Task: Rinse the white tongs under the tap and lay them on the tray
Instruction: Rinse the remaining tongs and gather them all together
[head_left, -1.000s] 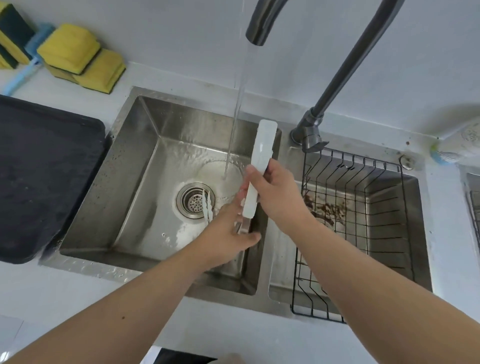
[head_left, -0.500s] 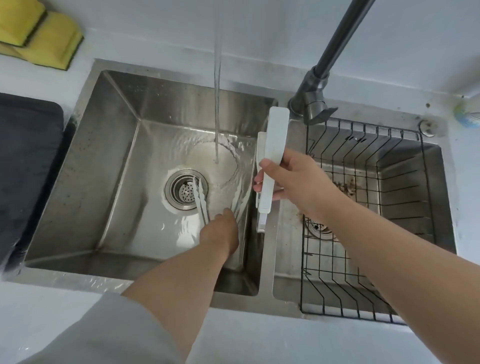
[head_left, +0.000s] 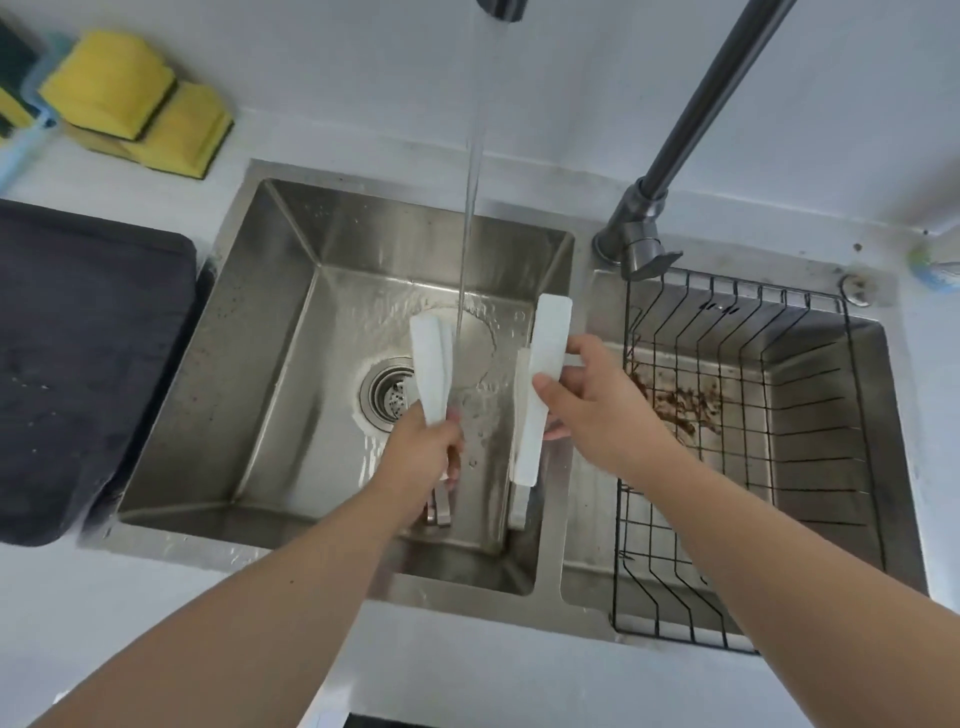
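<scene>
- The left hand (head_left: 423, 452) is curled round the lower part of one pair of white tongs (head_left: 431, 364). Their broad white tips stand up above the fist and their metal ends poke out below it, over the sink (head_left: 260, 338).
- The right hand (head_left: 592, 410) pinches a second pair of white tongs (head_left: 545, 353) at mid-length, thumb on the near face and fingers behind. This pair is roughly upright, above the divider between the two basins.
- The water stream (head_left: 467, 249) from the tap (head_left: 501, 8) falls between the two pairs. It runs just beside the right edge of the left pair's tips and well apart from the right pair. Whether it actually wets the left tips cannot be told.
- Risk: the rinse may miss. With the stream running through the gap, neither pair would get a full wash unless each is brought squarely under it.
- Risk: wet, smooth plastic held by a light pinch could slip. The right pair would then likely drop into the basin or into the wire basket (head_left: 753, 467), which sits above brown residue, and get dirty again.
- Risk: water hitting the broad flat tips at an angle could spray onto the tabletop (head_left: 467, 649).
- Risk: the dark tray (head_left: 93, 338) lies to the left of the sink, well apart from both hands. Carrying dripping tongs over the rim could leave a trail of water, and with both hands full the tongs may be set down askew.
</scene>
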